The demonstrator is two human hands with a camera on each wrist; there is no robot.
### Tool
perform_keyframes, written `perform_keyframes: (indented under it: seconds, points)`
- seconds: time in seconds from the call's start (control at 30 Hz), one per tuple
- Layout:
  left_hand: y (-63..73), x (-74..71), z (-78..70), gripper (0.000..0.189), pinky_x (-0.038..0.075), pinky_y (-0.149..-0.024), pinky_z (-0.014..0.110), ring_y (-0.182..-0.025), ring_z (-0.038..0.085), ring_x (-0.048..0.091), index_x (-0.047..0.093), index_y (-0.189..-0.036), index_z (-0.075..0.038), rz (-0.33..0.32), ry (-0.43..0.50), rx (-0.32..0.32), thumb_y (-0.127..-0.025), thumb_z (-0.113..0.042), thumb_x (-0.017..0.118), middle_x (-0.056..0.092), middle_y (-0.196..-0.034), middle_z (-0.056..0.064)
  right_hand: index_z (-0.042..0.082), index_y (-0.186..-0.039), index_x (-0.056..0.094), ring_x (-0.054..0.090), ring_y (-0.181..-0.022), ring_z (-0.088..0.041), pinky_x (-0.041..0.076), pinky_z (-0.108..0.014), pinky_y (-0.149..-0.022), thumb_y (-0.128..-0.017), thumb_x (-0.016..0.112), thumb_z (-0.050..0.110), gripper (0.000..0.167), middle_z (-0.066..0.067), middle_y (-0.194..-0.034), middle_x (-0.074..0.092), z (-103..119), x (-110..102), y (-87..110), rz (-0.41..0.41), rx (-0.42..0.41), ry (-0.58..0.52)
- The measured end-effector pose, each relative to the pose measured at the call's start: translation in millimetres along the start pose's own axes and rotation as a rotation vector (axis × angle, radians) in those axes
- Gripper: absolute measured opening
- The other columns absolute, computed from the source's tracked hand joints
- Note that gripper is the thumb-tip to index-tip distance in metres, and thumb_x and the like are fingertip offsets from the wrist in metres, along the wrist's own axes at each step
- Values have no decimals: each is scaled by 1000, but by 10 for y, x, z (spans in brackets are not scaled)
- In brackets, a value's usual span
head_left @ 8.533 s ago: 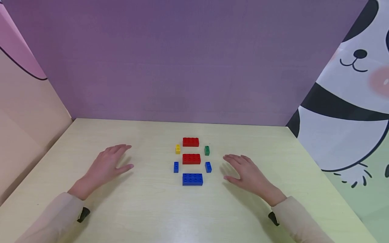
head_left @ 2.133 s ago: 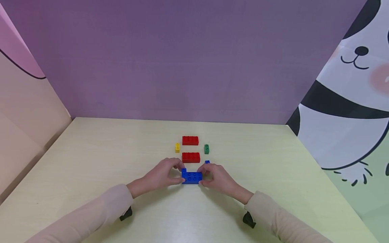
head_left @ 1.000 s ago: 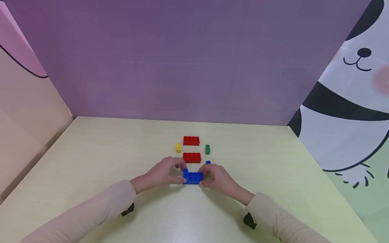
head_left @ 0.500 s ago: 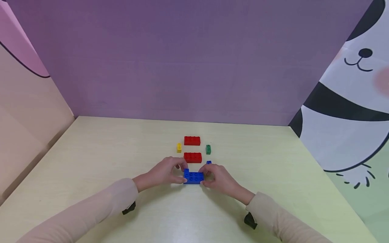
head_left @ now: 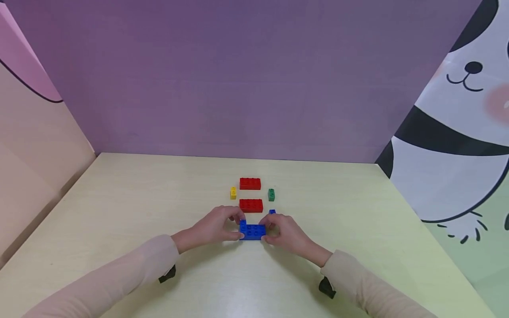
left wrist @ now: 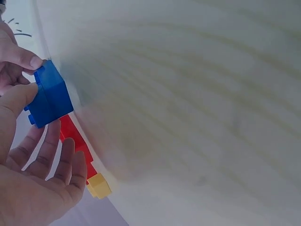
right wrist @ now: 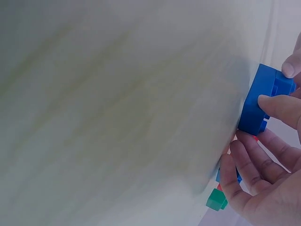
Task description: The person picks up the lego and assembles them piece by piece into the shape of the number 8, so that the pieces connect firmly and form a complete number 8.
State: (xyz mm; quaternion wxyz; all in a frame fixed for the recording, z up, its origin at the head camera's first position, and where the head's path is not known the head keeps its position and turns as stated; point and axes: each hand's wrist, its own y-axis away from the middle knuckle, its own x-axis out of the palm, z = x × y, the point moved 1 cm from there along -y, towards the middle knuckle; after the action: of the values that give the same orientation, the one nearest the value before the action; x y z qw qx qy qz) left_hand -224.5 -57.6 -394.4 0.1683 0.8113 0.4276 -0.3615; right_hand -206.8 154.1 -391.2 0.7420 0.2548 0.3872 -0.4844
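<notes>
A large blue toy brick point(head_left: 255, 232) lies on the table, with a small blue brick point(head_left: 243, 224) sitting across its left end. My left hand point(head_left: 212, 226) pinches the small brick between thumb and fingers, at the left end of the pair. From the other side, my right hand point(head_left: 287, 235) grips the right end of the large brick, thumb on its near face point(right wrist: 254, 106). Behind my right fingers another small blue brick point(head_left: 272, 211) is mostly hidden. The left wrist view shows the blue bricks point(left wrist: 55, 96) pressed together, with both thumbs on them.
Two red bricks point(head_left: 251, 206) lie one behind the other beyond the hands. A small yellow brick point(head_left: 233, 193) is at their left, a small green brick point(head_left: 271, 194) at their right. A purple panel point(head_left: 246, 88) stands along the table's back edge.
Since the oldest frame, both hands have come inward from the sides to the large blue brick, and the left small blue brick has gone onto it. Over the last two seconds they hold nearly still.
</notes>
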Motion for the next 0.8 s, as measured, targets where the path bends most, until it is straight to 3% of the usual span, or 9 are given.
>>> perform_keyframes:
  seconds: [0.4, 0.8]
  points:
    - [-16, -10, 13, 30, 47, -83, 31, -92, 14, 55, 60, -101, -18, 0, 16, 33, -75, -24, 74, 61, -92, -8, 9, -101, 64, 56, -88, -16, 49, -34, -81, -74, 74, 8, 29, -1, -93, 64, -4, -8, -11, 9, 5, -13]
    - [-14, -15, 8, 30, 47, -82, 31, -92, 14, 55, 60, -100, -18, 0, 17, 9, -75, -24, 75, 61, -92, -8, 8, -104, 64, 57, -88, -17, 50, -33, -78, -73, 74, 7, 33, -3, -96, 65, -4, -39, -6, 24, 1, -20]
